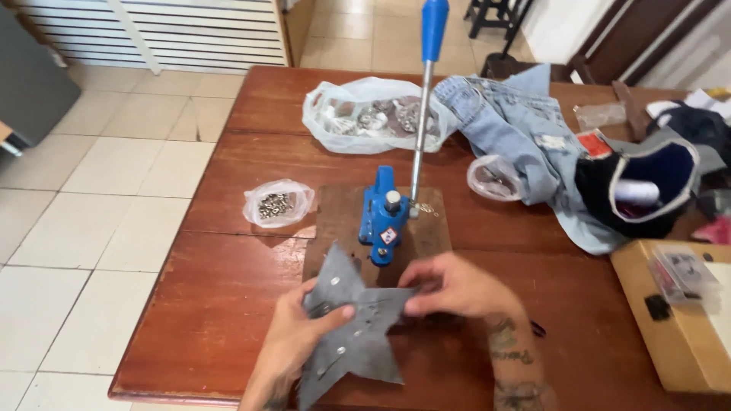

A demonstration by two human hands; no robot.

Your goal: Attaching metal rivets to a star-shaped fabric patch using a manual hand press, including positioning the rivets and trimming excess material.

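Left hand (301,335): grips grey star-shaped fabric (352,335), lower centre.
Right hand (453,288): pinches the fabric's right point.
Blue hand press (383,213): centre, on bench (228,304).

A grey star-shaped piece of fabric (354,327) lies flat at the near edge of the wooden table, just in front of the blue press. Small silver studs dot its surface, perhaps snaps. One point reaches toward the press base.

A single head-worn camera looks steeply down and forward across the wooden table (228,320) from its near edge, close above the hands, taking in the blue hand press (383,217) and tiled floor (91,205) to the left.
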